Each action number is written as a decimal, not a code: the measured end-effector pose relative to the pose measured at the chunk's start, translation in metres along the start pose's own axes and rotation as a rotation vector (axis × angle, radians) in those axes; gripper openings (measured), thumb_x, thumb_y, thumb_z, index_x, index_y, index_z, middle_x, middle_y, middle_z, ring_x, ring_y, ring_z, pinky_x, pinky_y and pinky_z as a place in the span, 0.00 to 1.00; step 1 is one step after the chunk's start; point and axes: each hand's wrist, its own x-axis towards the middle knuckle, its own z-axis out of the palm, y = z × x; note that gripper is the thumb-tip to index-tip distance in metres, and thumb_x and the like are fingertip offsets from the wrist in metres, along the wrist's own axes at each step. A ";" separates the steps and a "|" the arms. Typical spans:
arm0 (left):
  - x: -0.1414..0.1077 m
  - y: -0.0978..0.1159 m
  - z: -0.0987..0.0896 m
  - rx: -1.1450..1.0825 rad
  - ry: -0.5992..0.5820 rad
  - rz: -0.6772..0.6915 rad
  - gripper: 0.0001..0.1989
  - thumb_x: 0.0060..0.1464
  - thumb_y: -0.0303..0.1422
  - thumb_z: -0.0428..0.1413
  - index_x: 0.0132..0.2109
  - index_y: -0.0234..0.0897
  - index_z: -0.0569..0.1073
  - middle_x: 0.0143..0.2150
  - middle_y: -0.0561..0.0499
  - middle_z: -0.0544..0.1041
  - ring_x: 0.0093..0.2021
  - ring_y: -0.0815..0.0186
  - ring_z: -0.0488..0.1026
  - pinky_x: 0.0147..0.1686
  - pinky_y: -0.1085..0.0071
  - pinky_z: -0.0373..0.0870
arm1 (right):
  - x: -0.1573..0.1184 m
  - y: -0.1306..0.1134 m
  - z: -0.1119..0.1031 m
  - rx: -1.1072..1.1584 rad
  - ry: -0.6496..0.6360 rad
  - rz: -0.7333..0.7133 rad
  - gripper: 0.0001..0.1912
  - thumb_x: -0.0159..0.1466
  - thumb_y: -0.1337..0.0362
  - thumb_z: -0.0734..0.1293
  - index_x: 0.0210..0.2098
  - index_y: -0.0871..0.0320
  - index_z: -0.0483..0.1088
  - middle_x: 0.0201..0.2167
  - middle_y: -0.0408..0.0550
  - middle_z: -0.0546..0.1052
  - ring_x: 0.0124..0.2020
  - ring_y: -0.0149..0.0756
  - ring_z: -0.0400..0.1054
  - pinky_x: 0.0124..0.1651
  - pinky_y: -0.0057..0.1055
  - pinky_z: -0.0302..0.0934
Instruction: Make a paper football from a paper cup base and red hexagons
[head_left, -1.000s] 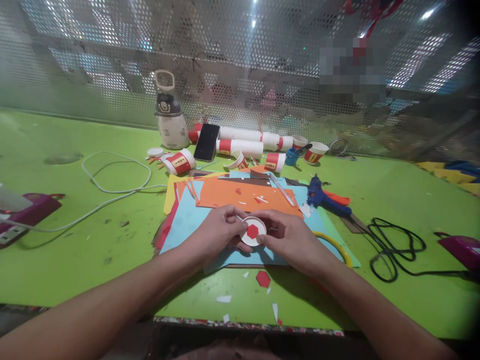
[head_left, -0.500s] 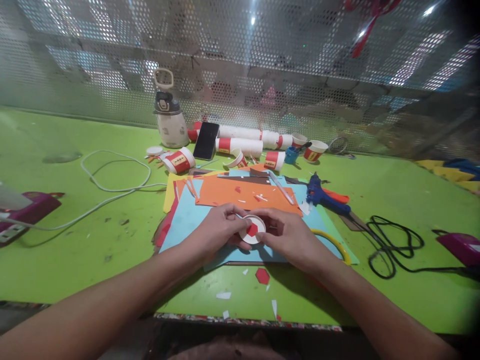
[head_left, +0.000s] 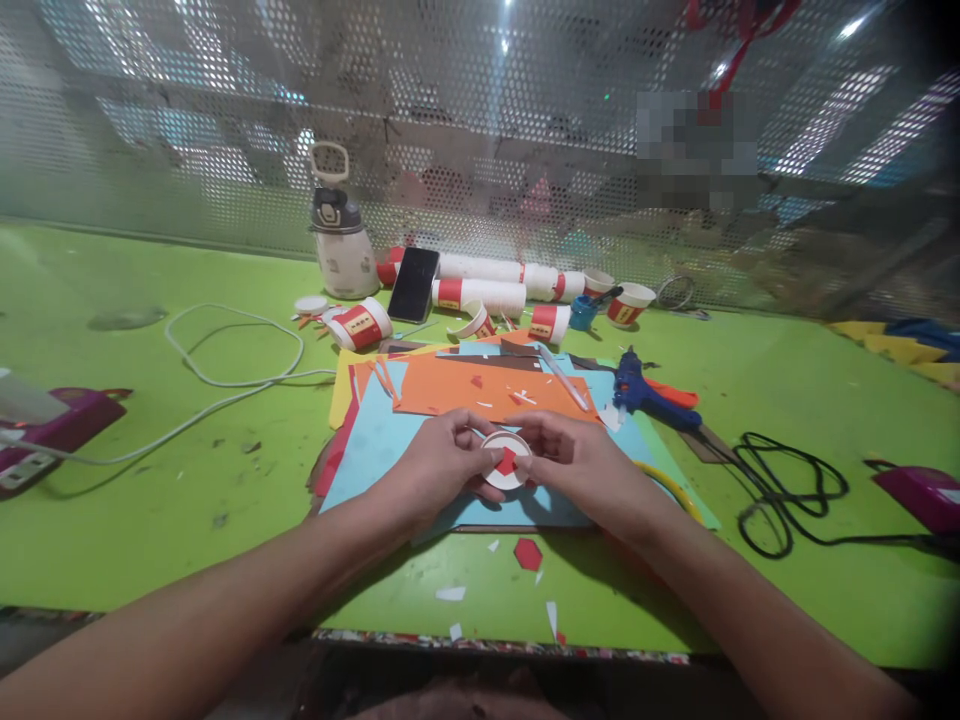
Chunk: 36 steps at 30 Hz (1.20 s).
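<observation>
A round white paper cup bottom (head_left: pixel 505 479) with a raised rim is held between both hands over the paper stack. On its face lies a red paper hexagon (head_left: pixel 507 460). My left hand (head_left: pixel 446 460) grips the rim from the left, its thumb on the white face by the hexagon's left side. From the right, my right hand (head_left: pixel 574 455) closes in with its thumb pressing the hexagon's right side; its other fingers curl near the rim, partly hidden. A second red hexagon (head_left: pixel 528 554) lies on the green table below, among white paper scraps (head_left: pixel 450 594).
Under my hands are blue paper sheets (head_left: pixel 367 460) and an orange sheet (head_left: pixel 450 385). A blue glue gun (head_left: pixel 649 395) and yellow-handled scissors (head_left: pixel 675 488) lie right. Behind are paper cups (head_left: pixel 361 324), a phone (head_left: pixel 414 285) and a bottle (head_left: pixel 345 255). Cables run at both sides.
My right thumb has moved from the cup bottom's edge onto the red hexagon. The left hand keeps nearly the same hold. The view has shifted very slightly.
</observation>
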 end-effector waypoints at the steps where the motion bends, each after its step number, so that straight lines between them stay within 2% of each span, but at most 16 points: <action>1: 0.000 0.000 0.000 0.008 0.004 -0.007 0.08 0.49 0.21 0.59 0.36 0.31 0.68 0.22 0.54 0.73 0.22 0.68 0.73 0.24 0.69 0.76 | 0.001 0.001 0.000 0.005 -0.001 0.001 0.22 0.57 0.66 0.67 0.52 0.60 0.69 0.41 0.51 0.79 0.37 0.39 0.72 0.39 0.36 0.67; 8: -0.001 -0.001 0.000 0.020 0.002 0.009 0.11 0.45 0.22 0.61 0.36 0.31 0.69 0.22 0.55 0.72 0.21 0.69 0.73 0.23 0.71 0.75 | 0.003 0.003 0.004 0.024 0.010 0.002 0.23 0.56 0.66 0.68 0.51 0.61 0.70 0.34 0.48 0.77 0.33 0.36 0.71 0.35 0.33 0.64; 13: 0.000 -0.004 -0.001 0.007 -0.029 0.012 0.11 0.43 0.20 0.59 0.36 0.32 0.69 0.25 0.52 0.74 0.23 0.68 0.74 0.25 0.69 0.76 | 0.003 0.002 0.005 0.025 0.025 0.004 0.20 0.55 0.67 0.68 0.48 0.60 0.71 0.30 0.45 0.76 0.30 0.35 0.70 0.33 0.32 0.64; 19: -0.002 -0.003 -0.001 0.042 -0.008 0.034 0.09 0.46 0.23 0.59 0.35 0.33 0.66 0.23 0.54 0.72 0.22 0.67 0.73 0.23 0.70 0.74 | 0.001 -0.003 0.007 0.070 0.009 0.005 0.18 0.55 0.67 0.68 0.46 0.60 0.72 0.34 0.48 0.78 0.34 0.37 0.72 0.36 0.34 0.65; 26: -0.005 -0.002 0.001 0.067 -0.009 0.076 0.09 0.47 0.21 0.58 0.35 0.34 0.66 0.22 0.58 0.68 0.19 0.69 0.72 0.24 0.67 0.75 | -0.001 -0.007 0.006 0.143 0.008 -0.013 0.18 0.54 0.68 0.68 0.45 0.59 0.72 0.38 0.49 0.79 0.36 0.36 0.72 0.38 0.33 0.67; 30: -0.007 0.000 0.003 0.094 -0.005 0.093 0.09 0.48 0.22 0.58 0.36 0.34 0.66 0.24 0.56 0.70 0.20 0.68 0.73 0.24 0.68 0.74 | 0.000 -0.007 0.006 0.158 0.045 -0.006 0.20 0.51 0.72 0.67 0.44 0.59 0.71 0.33 0.46 0.78 0.32 0.34 0.70 0.33 0.31 0.65; 36: -0.008 0.000 0.002 0.042 -0.013 0.117 0.11 0.45 0.22 0.58 0.38 0.34 0.67 0.27 0.53 0.73 0.25 0.67 0.74 0.26 0.70 0.75 | -0.002 -0.015 0.001 0.224 0.037 -0.008 0.26 0.47 0.75 0.65 0.47 0.62 0.70 0.28 0.42 0.75 0.28 0.31 0.66 0.31 0.29 0.62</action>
